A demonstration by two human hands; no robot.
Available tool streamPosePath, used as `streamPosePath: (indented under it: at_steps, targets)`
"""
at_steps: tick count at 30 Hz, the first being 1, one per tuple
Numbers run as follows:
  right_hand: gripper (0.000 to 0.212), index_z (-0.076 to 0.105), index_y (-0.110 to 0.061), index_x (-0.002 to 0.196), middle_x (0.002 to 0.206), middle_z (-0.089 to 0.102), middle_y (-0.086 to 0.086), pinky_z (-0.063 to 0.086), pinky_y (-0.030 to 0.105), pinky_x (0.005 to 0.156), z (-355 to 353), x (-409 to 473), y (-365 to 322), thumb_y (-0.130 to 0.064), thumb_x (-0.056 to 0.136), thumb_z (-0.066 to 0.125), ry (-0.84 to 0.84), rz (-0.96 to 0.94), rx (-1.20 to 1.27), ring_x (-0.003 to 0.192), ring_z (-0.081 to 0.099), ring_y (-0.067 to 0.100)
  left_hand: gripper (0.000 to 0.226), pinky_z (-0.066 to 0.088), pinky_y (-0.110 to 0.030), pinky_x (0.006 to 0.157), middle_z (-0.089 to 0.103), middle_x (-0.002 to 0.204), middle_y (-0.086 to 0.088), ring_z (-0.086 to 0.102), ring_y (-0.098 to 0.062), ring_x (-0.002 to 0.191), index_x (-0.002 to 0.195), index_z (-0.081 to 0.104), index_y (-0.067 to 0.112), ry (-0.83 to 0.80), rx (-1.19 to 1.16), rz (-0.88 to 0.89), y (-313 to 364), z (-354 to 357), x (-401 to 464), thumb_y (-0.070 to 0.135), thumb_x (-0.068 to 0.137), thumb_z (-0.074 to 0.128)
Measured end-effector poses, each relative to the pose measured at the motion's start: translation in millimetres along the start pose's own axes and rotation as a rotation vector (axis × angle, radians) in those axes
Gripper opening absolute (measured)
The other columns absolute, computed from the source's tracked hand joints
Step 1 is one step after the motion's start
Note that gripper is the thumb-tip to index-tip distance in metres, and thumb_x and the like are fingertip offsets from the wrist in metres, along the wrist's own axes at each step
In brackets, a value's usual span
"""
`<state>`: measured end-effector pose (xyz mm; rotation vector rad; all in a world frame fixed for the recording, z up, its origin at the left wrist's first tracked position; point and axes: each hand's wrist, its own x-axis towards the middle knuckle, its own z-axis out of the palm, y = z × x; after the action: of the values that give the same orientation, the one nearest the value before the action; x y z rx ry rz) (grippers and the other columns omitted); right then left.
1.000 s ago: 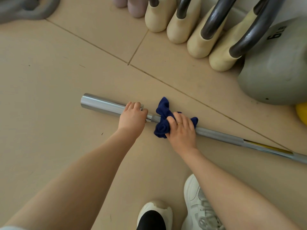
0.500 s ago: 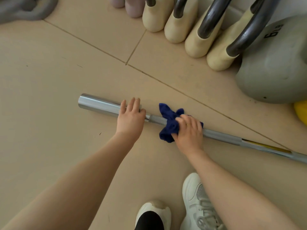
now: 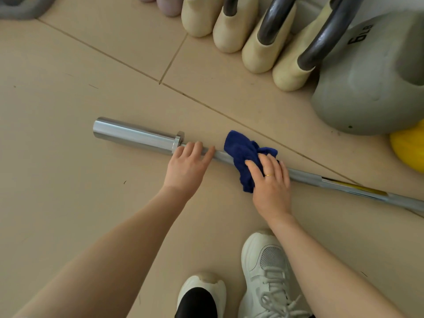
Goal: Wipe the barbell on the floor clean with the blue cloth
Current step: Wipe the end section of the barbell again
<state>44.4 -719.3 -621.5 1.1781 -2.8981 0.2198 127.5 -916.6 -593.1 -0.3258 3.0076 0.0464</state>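
- Nearest you: two white shoes (image 3: 263, 274) at the bottom edge, toes pointing toward the barbell, bare floor (image 3: 57, 191) between them and the bar.
- Your left hand (image 3: 187, 167) lies flat on the barbell (image 3: 137, 135) just right of the collar, fingers straight and spread, gripping nothing.
- Your right hand (image 3: 271, 182) presses the blue cloth (image 3: 243, 157) onto the shaft, fingers mostly straight over the bunched fabric; ring on one finger.
- Cloth is draped over the bar, touching it, just right of your left hand with a short bare stretch of shaft between.
- Barbell lies on the floor, running from the thick sleeve end at left down to the right edge; yellow strip on the shaft right of the cloth.
- Wide bare floor left of the sleeve end and in front of the bar.
- Beyond: a grout line, then a grey kettlebell (image 3: 371, 83) marked 6LB, a yellow thing (image 3: 410, 145) at the right edge, cream kettlebells (image 3: 259, 51) in a row along the top, well apart from the bar.
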Motion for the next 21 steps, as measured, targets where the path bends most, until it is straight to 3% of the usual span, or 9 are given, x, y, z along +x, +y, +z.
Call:
streamPosePath:
  at_steps: [4,7,10,14,16,18,21]
  targets:
    - [0.037,0.062,-0.016,0.104,0.106,0.064,0.014,0.045,0.049,0.089,-5.9,23.2,-42.5,-0.008,0.075,0.04,-0.007,0.273,0.052,0.101,0.058,0.037,0.045,0.047,-0.026,0.058,0.063,0.074,-0.005,0.06,-0.025,0.062,0.092,0.071,0.015,0.009,0.033,-0.022,0.9,-4.5,7.5,0.005,0.048,0.074]
    - [0.041,0.064,-0.021,0.108,0.104,0.065,0.011,0.047,0.044,0.081,-7.9,32.4,-55.5,-0.009,0.074,0.045,-0.058,0.159,0.03,0.096,0.06,0.033,0.038,0.045,-0.026,0.056,0.058,0.068,-0.003,0.057,-0.024,0.057,0.081,0.069,0.015,-0.019,0.051,-0.021,-0.3,-4.8,10.0,0.005,0.045,0.077]
    - [0.043,0.066,-0.028,0.108,0.1,0.065,0.01,0.047,0.039,0.072,-13.5,22.9,-20.3,-0.014,0.069,0.059,-0.044,0.121,-0.05,0.087,0.06,0.032,0.04,0.045,-0.026,0.057,0.058,0.069,-0.004,0.057,-0.025,0.059,0.081,0.069,0.015,-0.011,0.05,-0.034,0.0,-3.1,8.8,0.003,0.044,0.076]
    - [0.052,0.069,-0.024,0.103,0.1,0.062,0.016,0.044,0.046,0.074,-30.2,1.7,21.9,-0.001,0.057,0.075,-0.131,0.386,-0.066,0.087,0.056,0.04,0.043,0.047,-0.027,0.058,0.059,0.07,-0.005,0.058,-0.025,0.058,0.082,0.07,0.014,0.014,0.025,-0.042,2.6,-2.5,7.0,0.0,0.042,0.074]
    - [0.049,0.068,-0.02,0.102,0.102,0.06,0.02,0.041,0.05,0.075,-32.8,4.5,13.6,0.005,0.06,0.073,-0.163,0.478,-0.021,0.091,0.054,0.043,0.044,0.047,-0.028,0.057,0.059,0.069,-0.005,0.058,-0.025,0.058,0.081,0.07,0.013,0.015,0.023,-0.042,2.8,-2.6,6.1,-0.001,0.04,0.074]
    - [0.046,0.067,-0.016,0.103,0.102,0.059,0.021,0.041,0.05,0.074,-33.7,10.0,-2.4,0.007,0.063,0.068,-0.188,0.467,0.004,0.092,0.053,0.043,0.043,0.047,-0.028,0.057,0.058,0.068,-0.006,0.057,-0.025,0.057,0.081,0.07,0.013,0.017,0.021,-0.039,2.9,-3.4,4.9,-0.001,0.04,0.074]
    - [0.045,0.066,-0.016,0.104,0.099,0.061,0.019,0.045,0.047,0.068,-38.9,5.1,6.0,0.001,0.063,0.073,-0.236,0.293,-0.054,0.085,0.056,0.04,0.043,0.048,-0.028,0.059,0.058,0.068,-0.006,0.057,-0.025,0.056,0.08,0.07,0.013,0.024,0.022,-0.037,3.0,-3.7,3.0,-0.002,0.04,0.074]
